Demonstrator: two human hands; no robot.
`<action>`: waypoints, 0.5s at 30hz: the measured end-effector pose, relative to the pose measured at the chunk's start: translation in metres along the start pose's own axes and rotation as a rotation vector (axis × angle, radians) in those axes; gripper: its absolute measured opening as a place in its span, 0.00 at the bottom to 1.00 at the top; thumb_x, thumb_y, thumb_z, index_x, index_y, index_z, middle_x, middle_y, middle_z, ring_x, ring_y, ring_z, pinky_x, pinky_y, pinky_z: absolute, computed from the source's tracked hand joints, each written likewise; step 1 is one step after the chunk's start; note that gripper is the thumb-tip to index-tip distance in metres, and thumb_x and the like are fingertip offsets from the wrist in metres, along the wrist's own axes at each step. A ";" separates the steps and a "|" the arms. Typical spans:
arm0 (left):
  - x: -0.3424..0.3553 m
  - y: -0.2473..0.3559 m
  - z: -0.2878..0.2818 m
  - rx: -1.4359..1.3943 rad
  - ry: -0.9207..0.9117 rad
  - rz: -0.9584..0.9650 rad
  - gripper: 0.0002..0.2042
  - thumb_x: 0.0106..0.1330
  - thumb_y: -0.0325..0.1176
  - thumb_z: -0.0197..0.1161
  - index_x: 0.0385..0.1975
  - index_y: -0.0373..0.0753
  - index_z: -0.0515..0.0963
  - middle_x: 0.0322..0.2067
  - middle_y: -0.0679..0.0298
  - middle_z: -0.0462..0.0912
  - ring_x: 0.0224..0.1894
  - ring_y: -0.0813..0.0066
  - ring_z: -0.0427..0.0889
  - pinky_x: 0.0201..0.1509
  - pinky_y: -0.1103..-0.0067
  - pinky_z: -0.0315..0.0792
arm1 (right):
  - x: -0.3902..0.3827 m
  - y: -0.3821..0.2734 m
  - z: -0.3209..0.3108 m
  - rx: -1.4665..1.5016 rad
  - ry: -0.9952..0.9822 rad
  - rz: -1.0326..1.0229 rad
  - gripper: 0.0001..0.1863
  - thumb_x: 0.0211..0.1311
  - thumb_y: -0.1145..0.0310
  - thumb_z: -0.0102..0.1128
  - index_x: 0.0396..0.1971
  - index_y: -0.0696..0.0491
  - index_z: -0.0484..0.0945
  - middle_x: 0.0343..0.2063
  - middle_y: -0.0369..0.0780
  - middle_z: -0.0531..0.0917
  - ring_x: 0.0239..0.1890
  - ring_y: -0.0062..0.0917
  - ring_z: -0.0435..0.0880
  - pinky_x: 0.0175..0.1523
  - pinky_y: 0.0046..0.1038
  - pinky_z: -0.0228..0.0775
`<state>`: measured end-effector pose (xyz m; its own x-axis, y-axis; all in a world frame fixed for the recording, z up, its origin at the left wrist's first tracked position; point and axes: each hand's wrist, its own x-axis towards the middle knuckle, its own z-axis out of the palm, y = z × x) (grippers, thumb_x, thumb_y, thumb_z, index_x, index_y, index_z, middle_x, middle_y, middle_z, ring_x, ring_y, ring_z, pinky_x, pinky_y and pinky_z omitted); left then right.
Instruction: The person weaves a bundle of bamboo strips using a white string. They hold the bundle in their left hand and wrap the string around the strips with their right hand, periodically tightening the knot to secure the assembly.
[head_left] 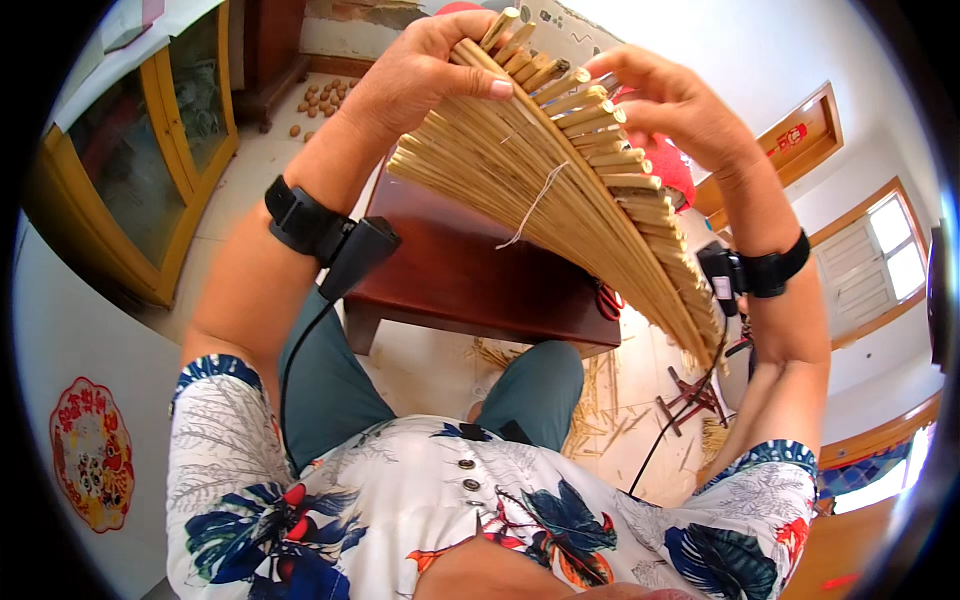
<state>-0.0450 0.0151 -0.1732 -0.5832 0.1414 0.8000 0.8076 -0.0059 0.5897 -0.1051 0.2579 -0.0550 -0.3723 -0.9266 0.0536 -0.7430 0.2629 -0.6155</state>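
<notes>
Pale floor tiles [238, 190] are bordered at left by a yellow-framed glass cabinet [168, 120]. White walls [870, 140] are brightly lit, and light is let in through a window [888, 222] at right.

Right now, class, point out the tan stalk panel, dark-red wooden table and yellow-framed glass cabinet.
Tan stalk panel [590, 220], head view: on its flat face.
Dark-red wooden table [445, 270], head view: on its bare top.
Yellow-framed glass cabinet [130, 165], head view: on its left door.
</notes>
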 end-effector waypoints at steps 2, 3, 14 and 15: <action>-0.002 -0.011 -0.002 -0.034 0.109 0.010 0.17 0.52 0.28 0.67 0.44 0.34 0.76 0.37 0.62 0.82 0.38 0.79 0.80 0.48 0.83 0.72 | -0.002 0.011 -0.020 0.064 0.142 -0.074 0.18 0.56 0.70 0.60 0.48 0.52 0.74 0.38 0.38 0.80 0.29 0.14 0.77 0.35 0.14 0.72; -0.001 -0.014 -0.001 -0.106 0.124 -0.008 0.18 0.52 0.27 0.67 0.44 0.34 0.76 0.36 0.62 0.82 0.37 0.78 0.80 0.47 0.82 0.73 | -0.003 0.019 -0.029 0.129 0.248 -0.109 0.19 0.57 0.69 0.58 0.50 0.55 0.73 0.41 0.39 0.79 0.34 0.16 0.77 0.40 0.16 0.72; 0.030 0.020 0.013 -0.153 0.568 -0.191 0.09 0.56 0.25 0.64 0.36 0.33 0.75 0.28 0.61 0.80 0.28 0.78 0.79 0.31 0.82 0.74 | -0.011 -0.019 0.004 -0.539 0.672 -0.502 0.16 0.51 0.74 0.64 0.43 0.52 0.77 0.36 0.36 0.80 0.37 0.20 0.79 0.42 0.23 0.74; 0.029 0.019 0.014 -0.168 0.600 -0.224 0.08 0.57 0.25 0.63 0.35 0.33 0.75 0.28 0.61 0.80 0.28 0.78 0.79 0.31 0.82 0.74 | -0.002 -0.005 0.017 -0.461 0.631 -0.487 0.17 0.49 0.74 0.65 0.42 0.54 0.75 0.33 0.38 0.79 0.34 0.22 0.78 0.39 0.23 0.73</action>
<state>-0.0458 0.0326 -0.1406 -0.7227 -0.4183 0.5502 0.6646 -0.2019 0.7194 -0.0912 0.2536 -0.0653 -0.0940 -0.6800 0.7272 -0.9950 0.0891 -0.0453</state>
